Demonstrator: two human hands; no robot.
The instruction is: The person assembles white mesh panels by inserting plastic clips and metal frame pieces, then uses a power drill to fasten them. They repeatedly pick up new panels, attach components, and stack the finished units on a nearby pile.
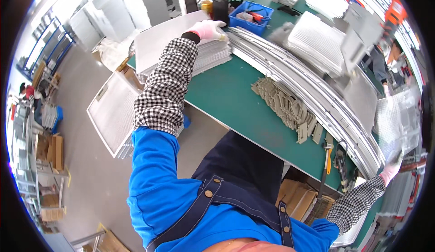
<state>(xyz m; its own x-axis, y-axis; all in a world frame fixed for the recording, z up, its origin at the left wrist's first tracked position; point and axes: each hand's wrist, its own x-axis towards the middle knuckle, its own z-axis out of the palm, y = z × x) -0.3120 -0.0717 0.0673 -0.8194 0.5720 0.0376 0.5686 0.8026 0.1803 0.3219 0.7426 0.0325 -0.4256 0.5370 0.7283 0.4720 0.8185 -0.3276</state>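
My left hand [209,29], in a pink and white glove, reaches over a stack of thin white panels [158,39] at the far left of the table. Its fingers are spread near the stack's right corner. Far out to the right, my right hand [392,166], also gloved, is closed at the lower edge of a translucent, fine-patterned sheet [398,125]. That sheet stands raised beside long white metal strips [312,86]. The right fingers are partly blurred. Between my arms, a pile of beige plastic pieces [286,102] lies on the green table [217,91].
A blue bin [250,18] with tools and a dark flask [220,8] stand at the back. White panels [317,41] are stacked beyond the strips. An orange-handled tool [328,159] lies near the front edge. A framed mesh panel [113,113] leans at the table's left. Other people work farther off.
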